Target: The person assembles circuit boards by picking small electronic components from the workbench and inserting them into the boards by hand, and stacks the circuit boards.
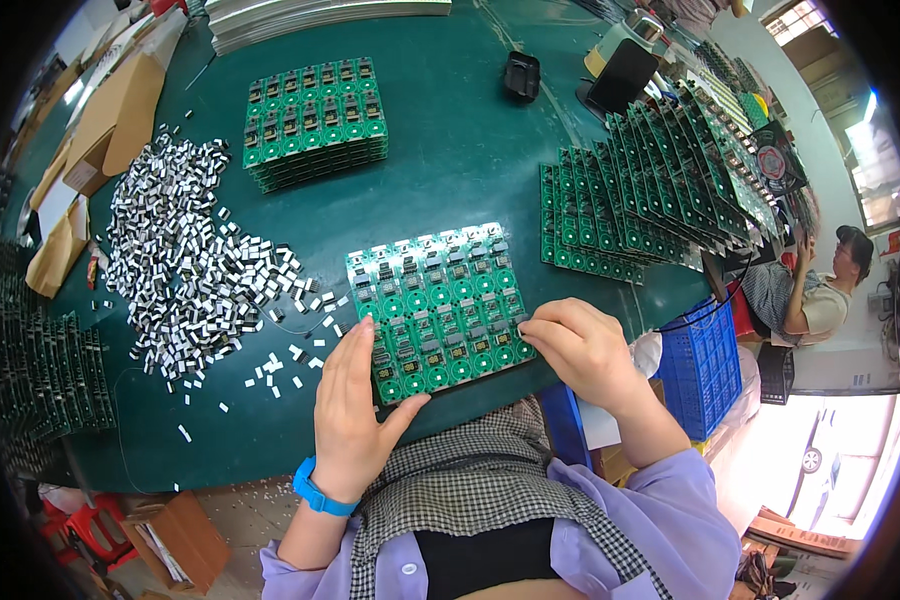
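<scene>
A green panel of circuit boards (440, 312) lies on the table in front of me, with rows of small dark and grey parts on it. My left hand (352, 415) holds its near left corner, fingers along the left edge and thumb at the front edge. My right hand (585, 348) is closed in a pinch at the panel's right edge, beside the end part of a row. Whatever sits between those fingertips is hidden. Left of the panel spreads a heap of small white-and-black parts (185, 250), some scattered close to my left hand.
Behind the panel stands a stack of similar panels (315, 120). More panels lean in rows at the right (660, 185) and far left (45, 370). A cardboard box (115, 125), a black tray (521, 76) and a phone stand (620, 78) are around. A blue crate (700, 365) and another person (820, 300) are at right.
</scene>
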The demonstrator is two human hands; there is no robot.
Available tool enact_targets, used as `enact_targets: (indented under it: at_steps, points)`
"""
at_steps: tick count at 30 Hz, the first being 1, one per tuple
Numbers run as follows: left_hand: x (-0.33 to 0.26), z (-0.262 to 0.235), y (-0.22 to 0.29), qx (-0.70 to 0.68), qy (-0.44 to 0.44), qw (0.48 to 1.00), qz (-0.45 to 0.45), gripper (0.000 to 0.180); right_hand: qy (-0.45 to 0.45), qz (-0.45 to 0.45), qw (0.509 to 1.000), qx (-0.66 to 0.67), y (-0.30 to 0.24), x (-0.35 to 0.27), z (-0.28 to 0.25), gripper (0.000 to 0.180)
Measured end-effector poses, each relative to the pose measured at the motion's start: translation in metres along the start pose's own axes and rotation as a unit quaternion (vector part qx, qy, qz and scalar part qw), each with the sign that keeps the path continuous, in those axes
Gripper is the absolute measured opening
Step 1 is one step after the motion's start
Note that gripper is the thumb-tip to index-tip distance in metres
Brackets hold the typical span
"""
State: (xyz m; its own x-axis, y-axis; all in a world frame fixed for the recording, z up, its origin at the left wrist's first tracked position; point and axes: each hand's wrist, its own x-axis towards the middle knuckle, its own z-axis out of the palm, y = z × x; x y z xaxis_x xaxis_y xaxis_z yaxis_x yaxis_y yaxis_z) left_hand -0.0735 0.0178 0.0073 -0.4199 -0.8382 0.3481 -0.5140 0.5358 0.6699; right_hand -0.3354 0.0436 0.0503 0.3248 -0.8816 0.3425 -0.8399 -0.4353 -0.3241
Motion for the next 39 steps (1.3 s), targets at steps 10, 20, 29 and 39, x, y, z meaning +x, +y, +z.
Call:
enact_targets:
  at_steps: [10, 20, 29, 39]
  points:
    - [-0.0004, 0.0008, -0.0024, -0.003, 0.014, 1.000, 0.014, 0.090, -0.017, 0.001, 1.000, 0.011, -0.0002, 0.0042, -0.0037, 0.021]
    - [-0.0013, 0.0017, -0.0031, -0.001, 0.017, 1.000, 0.009, 0.089, -0.018, -0.005, 1.000, 0.014, 0.0014, 0.0059, -0.0047, 0.021]
    - [-0.0012, 0.0026, -0.0040, -0.004, 0.020, 1.000, 0.009, 0.087, 0.009, -0.009, 1.000, 0.014, 0.0041, 0.0012, 0.0009, 0.023]
    - [-0.0044, 0.0042, -0.0028, -0.018, 0.023, 0.999, -0.016, 0.086, 0.000, -0.004, 0.999, 0.033, 0.0041, -0.0031, -0.0003, 0.025]
